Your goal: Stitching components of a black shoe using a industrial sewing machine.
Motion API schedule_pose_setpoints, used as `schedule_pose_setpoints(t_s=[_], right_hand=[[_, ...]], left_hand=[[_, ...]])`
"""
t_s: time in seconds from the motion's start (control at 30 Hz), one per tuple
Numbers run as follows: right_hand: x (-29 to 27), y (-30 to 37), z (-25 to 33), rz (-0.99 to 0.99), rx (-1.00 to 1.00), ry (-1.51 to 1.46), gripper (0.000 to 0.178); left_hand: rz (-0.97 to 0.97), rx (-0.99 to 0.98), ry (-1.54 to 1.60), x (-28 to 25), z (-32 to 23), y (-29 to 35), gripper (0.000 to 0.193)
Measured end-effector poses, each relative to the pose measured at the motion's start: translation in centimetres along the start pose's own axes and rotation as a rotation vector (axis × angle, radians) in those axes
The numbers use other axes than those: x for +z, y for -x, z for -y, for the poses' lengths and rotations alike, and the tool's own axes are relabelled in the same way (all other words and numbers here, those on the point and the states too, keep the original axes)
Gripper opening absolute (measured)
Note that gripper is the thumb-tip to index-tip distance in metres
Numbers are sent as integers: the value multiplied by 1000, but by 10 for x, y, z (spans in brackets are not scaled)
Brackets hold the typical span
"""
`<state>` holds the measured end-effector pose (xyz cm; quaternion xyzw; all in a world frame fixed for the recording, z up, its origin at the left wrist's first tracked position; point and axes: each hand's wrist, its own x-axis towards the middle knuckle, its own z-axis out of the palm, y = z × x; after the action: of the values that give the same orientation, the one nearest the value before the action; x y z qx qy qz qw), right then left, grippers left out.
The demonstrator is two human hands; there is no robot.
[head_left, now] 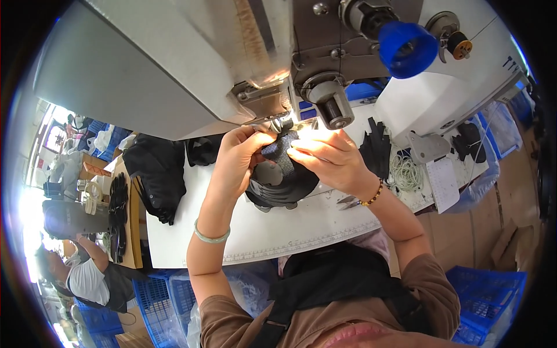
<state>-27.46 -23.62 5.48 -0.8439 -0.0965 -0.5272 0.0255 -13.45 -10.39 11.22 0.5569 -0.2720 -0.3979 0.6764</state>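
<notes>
Your left hand [241,159] & right hand [328,159] both pinch the black shoe piece [284,174] under the sewing machine [232,58], far side of the white table [278,229].

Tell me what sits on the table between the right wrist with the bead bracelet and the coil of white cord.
In the head view, a small pair of metal snips lies just beside the right hand's wrist; past it toward the white cord coil, the white table is bare.

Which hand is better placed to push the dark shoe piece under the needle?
Probably the right hand: it lies on the dark shoe piece just below the needle; the left hand pinches its edge.
</notes>
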Motion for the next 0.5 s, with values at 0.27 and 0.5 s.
schedule_pose_setpoints(t_s=[0.27,0.5], right_hand=[[3,0,-1,-15,45,-27,29],[3,-2,-3,7,97,-41,32]], left_hand=[[0,12,12,-2,3,-3,13],[-53,23,-13,-6,3,-9,15]])
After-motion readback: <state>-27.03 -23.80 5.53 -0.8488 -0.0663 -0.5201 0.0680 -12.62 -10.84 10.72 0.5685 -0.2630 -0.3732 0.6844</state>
